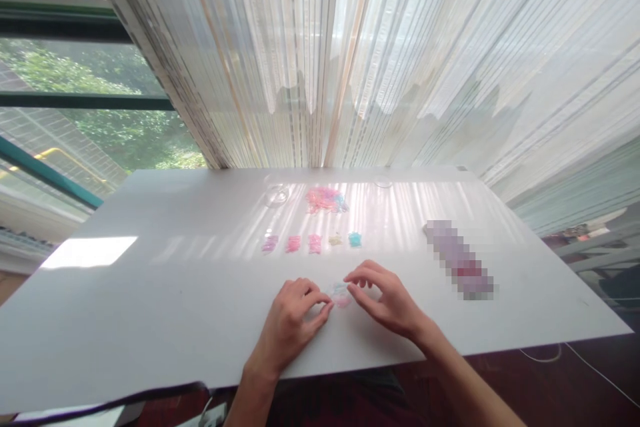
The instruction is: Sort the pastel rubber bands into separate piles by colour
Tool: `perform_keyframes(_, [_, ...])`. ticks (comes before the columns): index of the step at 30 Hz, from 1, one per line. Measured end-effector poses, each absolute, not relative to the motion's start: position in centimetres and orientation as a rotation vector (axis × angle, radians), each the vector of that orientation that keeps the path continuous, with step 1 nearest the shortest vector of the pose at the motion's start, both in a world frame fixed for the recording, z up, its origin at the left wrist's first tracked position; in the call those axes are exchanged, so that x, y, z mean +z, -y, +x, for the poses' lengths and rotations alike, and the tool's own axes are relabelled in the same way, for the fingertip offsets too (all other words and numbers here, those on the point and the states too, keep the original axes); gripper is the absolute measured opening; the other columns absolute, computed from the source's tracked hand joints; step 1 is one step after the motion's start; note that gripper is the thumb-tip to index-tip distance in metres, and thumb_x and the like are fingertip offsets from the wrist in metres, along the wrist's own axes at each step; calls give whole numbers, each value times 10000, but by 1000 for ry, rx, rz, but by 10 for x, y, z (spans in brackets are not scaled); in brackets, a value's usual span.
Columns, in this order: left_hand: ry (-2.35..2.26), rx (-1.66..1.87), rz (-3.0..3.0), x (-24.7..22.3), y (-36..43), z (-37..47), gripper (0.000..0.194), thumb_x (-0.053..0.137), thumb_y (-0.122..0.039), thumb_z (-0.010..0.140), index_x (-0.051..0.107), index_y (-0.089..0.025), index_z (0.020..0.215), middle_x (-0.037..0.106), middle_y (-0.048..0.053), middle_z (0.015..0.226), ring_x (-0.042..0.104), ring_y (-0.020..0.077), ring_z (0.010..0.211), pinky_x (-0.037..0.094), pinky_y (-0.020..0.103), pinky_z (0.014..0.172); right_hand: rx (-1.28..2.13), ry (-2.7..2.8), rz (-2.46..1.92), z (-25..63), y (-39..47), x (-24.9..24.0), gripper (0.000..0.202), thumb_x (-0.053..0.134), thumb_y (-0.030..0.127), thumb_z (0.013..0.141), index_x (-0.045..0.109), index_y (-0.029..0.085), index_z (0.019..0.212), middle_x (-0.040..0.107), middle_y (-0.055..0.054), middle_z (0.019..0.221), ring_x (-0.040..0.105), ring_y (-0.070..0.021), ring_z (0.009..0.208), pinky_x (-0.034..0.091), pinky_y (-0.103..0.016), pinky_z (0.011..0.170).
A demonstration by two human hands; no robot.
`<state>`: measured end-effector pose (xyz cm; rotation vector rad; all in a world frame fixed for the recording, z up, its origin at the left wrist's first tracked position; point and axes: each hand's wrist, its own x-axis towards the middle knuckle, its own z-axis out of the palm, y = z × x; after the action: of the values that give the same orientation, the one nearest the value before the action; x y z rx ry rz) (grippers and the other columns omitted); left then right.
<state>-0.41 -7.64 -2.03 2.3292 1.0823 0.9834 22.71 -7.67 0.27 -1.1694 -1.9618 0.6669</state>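
My left hand [297, 310] rests on the white table, thumb and forefinger pressed together at the left edge of a small loose cluster of pale pink and blue pieces [341, 296]. Anything in that pinch is too small to make out. At the cluster's upper right is my right hand [383, 297], its thumb and forefinger slightly apart with nothing seen between them. Beyond my hands runs a row of small bunches: purple [270, 243], deep pink [293, 243], lighter pink [315, 243], pale yellow [335, 239] and turquoise [355, 239].
A larger mixed pile of thin, coloured, band-like pieces [326, 200] lies farther back. Left of it stands a clear round dish [278, 196]; another clear rim [383, 182] shows at right. A blurred-out long item [460, 260] lies right. Striped curtains [320, 60] hang behind the table [125, 320].
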Motion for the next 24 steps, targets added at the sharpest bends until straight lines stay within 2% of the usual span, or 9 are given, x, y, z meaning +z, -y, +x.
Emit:
perform_keyframes(5, [-1104, 1058, 2242, -25, 76, -6, 164, 565, -276, 1007, 704, -195, 974, 747, 28, 832, 634, 153, 675, 510, 290, 685, 508, 1867, -1129, 211, 94, -13, 127, 613, 243, 959, 688, 210, 1056, 658, -52, 903, 635, -176, 804, 564, -316, 718])
perform_keyframes(11, [-1127, 1058, 2169, -27, 76, -5, 151, 575, -272, 997, 708, -204, 978, 767, 22, 870, 670, 158, 701, 539, 270, 665, 272, 1882, -1114, 203, 93, -21, 147, 641, 206, 933, 681, 206, 1074, 656, -64, 918, 634, -208, 869, 576, -354, 751])
perform_keyframes(21, [-1116, 1024, 2119, -28, 78, -3, 139, 597, -248, 971, 707, -205, 1044, 762, 25, 891, 651, 135, 663, 562, 257, 683, 234, 1967, -1046, 200, 91, -21, 119, 602, 149, 955, 697, 203, 1002, 647, -55, 841, 615, -190, 786, 567, -320, 681])
perform_keyframes(24, [-1116, 1020, 2098, -26, 77, -3, 136, 596, -256, 970, 719, -207, 1003, 759, 24, 862, 643, 132, 649, 559, 247, 661, 264, 1941, -1042, 200, 91, -21, 128, 598, 151, 957, 700, 210, 1008, 644, -54, 835, 622, -189, 777, 573, -316, 671])
